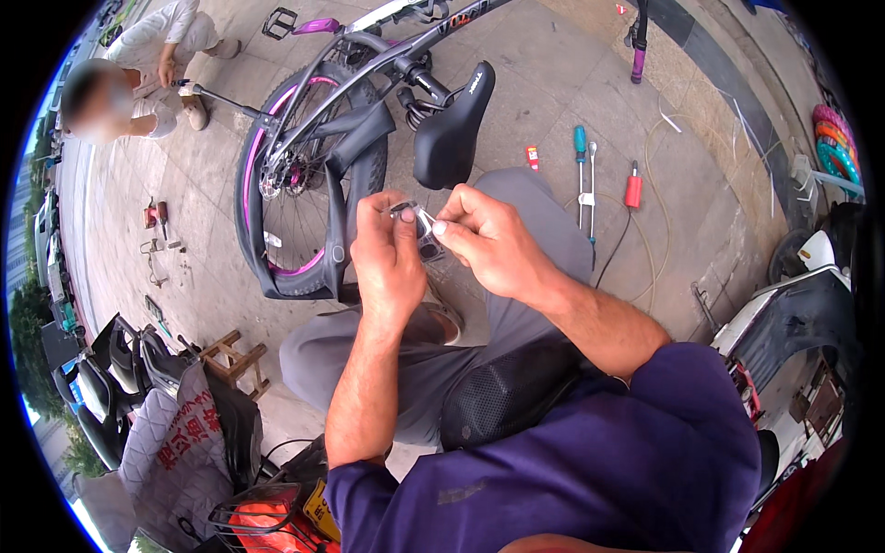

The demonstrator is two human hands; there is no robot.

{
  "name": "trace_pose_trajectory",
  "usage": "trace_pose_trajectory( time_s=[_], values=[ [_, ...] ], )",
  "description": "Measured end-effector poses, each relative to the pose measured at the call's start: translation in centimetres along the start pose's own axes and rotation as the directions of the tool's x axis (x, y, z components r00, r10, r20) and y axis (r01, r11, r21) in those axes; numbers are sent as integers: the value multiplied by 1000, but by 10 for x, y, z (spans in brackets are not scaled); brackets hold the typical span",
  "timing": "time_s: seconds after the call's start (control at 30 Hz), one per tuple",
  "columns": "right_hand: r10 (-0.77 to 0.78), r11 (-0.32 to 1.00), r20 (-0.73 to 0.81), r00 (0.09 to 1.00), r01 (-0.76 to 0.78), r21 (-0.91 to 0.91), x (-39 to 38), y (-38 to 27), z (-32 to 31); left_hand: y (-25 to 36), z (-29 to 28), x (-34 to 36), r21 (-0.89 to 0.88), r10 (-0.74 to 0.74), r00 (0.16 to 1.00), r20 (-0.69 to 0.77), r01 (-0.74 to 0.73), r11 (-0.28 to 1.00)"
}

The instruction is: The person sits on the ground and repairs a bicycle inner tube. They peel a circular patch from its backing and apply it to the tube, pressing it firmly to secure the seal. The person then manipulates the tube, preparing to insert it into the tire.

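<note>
My left hand (385, 263) is raised over my lap, thumb and fingers pinching a small dark piece (402, 210). Right beside it, my right hand (487, 230) closes thumb and forefinger on a thin pale strip (426, 217). Between the hands shows a small clear sheet with dark spots (430, 247); which hand bears it I cannot tell. In front of me lies a bicycle with a purple-rimmed wheel (247, 175). A flat black inner tube (348, 152) hangs out over its tyre. The black saddle (454, 129) is just beyond my hands.
To the right lie a teal-handled screwdriver (580, 143), a slim metal tool (592, 175), a red-handled corded tool (633, 191) and a small red box (532, 156). Another person (152, 78) crouches far left. A wooden stool (235, 359) and a parked scooter (138, 359) stand left.
</note>
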State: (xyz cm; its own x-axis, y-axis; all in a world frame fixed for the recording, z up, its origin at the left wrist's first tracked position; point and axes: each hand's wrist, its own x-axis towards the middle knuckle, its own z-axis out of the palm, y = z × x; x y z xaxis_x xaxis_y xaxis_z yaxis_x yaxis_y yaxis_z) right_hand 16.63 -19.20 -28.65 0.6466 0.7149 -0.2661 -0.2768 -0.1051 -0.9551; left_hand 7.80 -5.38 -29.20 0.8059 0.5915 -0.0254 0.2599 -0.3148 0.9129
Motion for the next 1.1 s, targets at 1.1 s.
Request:
trace_pose_trajectory(
  time_s=[1.1],
  values=[
    [-136, 961, 73, 988, 150, -233, -17, 18, -50, -1, -12, -21, -191, -421, 871, 252, 471, 861]
  ],
)
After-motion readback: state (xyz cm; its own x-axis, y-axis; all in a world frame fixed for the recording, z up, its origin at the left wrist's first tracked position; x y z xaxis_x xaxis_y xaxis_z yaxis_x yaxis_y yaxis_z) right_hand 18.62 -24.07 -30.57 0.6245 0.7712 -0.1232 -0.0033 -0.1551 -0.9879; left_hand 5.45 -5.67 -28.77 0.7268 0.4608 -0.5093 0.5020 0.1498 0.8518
